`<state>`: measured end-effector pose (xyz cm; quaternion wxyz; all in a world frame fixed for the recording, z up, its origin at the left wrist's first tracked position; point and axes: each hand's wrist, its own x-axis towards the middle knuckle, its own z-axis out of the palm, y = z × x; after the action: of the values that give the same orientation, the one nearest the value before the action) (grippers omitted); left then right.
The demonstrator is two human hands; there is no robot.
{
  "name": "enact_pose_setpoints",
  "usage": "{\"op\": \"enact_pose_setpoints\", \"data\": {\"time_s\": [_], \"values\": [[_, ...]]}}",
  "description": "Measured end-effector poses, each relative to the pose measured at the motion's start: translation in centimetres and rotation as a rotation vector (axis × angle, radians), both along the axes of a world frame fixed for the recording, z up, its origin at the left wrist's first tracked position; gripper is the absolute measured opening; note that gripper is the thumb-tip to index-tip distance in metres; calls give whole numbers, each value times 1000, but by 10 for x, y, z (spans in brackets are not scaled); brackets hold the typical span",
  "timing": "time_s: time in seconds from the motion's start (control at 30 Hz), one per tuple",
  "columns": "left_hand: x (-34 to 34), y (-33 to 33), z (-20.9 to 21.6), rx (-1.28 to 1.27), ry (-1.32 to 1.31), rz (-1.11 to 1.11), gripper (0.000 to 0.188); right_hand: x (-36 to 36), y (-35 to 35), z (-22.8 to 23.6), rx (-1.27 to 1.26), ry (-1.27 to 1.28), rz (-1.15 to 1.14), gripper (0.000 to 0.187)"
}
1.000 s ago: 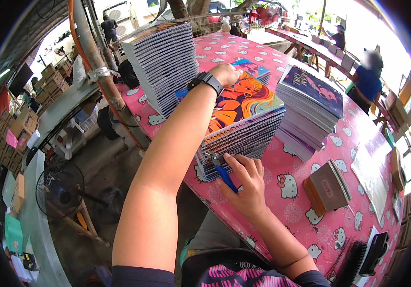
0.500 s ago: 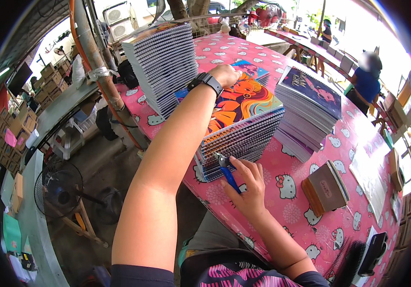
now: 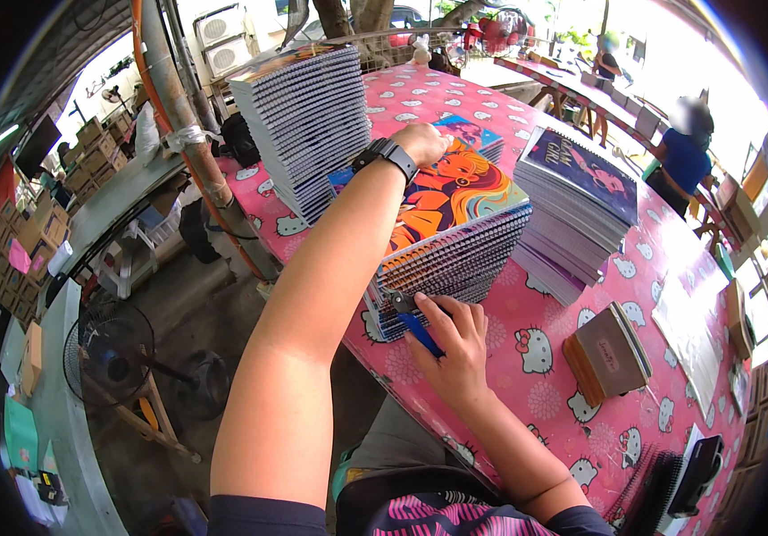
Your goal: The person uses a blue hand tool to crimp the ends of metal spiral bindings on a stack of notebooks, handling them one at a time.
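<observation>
In front of me stands a stack of spiral notebooks (image 3: 455, 255), the top cover an orange and teal drawing of a long-haired figure. My left hand (image 3: 424, 146), a dark watch at its wrist, rests at the far side of that stack with bent fingers gripping it; the fingertips are partly hidden. My right hand (image 3: 455, 347) is closed round blue-handled cutting pliers (image 3: 421, 331). Their dark jaws are against the coil bindings on the stack's near side, toward its left end. Behind my left hand lies another notebook (image 3: 482, 134) with a blue and pink cover.
A tall notebook stack (image 3: 304, 125) rises at the left, and another with a dark cover (image 3: 580, 174) stands at the right. Small notebooks (image 3: 614, 353) lie on the pink patterned tablecloth (image 3: 527, 393). Loose black coils (image 3: 656, 487) are at lower right. A fan (image 3: 112, 357) stands left of the table.
My right hand and the pliers have shifted slightly left, their jaws along the coils. The left hand has stayed almost in place.
</observation>
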<state>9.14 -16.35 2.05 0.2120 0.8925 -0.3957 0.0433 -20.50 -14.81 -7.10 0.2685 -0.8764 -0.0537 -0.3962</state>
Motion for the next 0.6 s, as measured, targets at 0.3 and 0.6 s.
{"op": "enact_pose_setpoints", "data": {"time_s": [0.3,0.6], "values": [[-8,1,7,24,10,-33,44,-4,-20,16,1315,719,732,41],[-9,1,9,91,-44,-56,44,-5,-7,-2,45,53,94,51]]}}
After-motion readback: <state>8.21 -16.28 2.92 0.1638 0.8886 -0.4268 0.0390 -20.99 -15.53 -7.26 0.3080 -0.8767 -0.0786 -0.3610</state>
